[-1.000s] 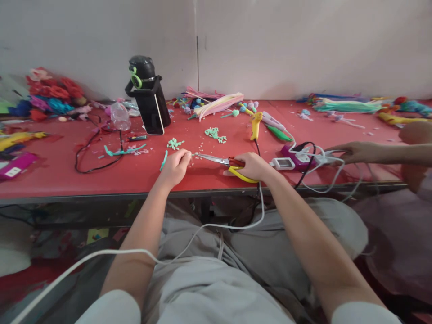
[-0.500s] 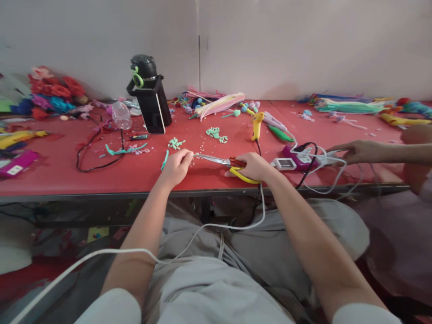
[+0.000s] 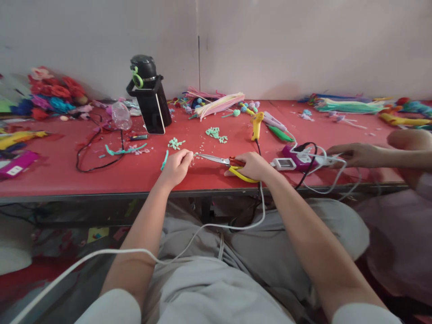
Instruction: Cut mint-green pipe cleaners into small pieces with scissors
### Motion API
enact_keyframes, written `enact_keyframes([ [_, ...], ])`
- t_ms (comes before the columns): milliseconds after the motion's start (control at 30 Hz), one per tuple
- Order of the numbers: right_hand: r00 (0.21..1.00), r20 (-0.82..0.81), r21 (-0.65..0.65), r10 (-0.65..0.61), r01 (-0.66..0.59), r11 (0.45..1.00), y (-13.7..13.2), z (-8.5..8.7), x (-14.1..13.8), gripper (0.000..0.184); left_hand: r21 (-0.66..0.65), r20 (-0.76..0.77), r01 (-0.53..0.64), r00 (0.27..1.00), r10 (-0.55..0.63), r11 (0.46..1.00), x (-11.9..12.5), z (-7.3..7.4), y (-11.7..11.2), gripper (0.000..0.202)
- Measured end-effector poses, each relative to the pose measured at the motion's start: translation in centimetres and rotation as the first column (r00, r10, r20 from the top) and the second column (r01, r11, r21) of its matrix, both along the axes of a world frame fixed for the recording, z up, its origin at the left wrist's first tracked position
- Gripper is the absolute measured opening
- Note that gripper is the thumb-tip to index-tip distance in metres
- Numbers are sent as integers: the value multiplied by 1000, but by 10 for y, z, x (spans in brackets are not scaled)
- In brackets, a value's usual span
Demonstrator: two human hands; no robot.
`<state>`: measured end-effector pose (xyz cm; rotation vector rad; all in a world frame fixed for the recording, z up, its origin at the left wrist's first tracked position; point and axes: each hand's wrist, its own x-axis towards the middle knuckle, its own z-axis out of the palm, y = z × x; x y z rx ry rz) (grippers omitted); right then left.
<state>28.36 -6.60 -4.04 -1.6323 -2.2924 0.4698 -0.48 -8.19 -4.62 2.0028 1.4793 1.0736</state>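
My right hand (image 3: 252, 165) grips the red and yellow handles of a pair of scissors (image 3: 219, 160) near the front edge of the red table (image 3: 50, 173). The blades point left toward my left hand (image 3: 176, 166). That hand is closed in a pinch on a small teal pipe cleaner piece (image 3: 164, 160) at the blade tips. Small heaps of cut mint-green bits (image 3: 174, 143) lie just beyond my hands.
A black bottle with a phone leaning on it (image 3: 150, 96) stands at the back left. A yellow glue gun (image 3: 256, 124), bundles of pipe cleaners (image 3: 219, 103), a black cable loop (image 3: 97, 153) and craft flowers (image 3: 50, 94) lie about. Another person's hand (image 3: 354, 155) holds white cables on the right.
My hands and the scissors have stayed almost still. The other person's hand at the right shifted slightly with the white cables.
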Motion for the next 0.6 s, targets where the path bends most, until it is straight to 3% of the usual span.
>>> enact_keyframes([
  [600,1000,-5,-8,6,-6,1000,-3,2,-1,61,-17,1,2,1000,-2,1000,0,-3,3,34],
])
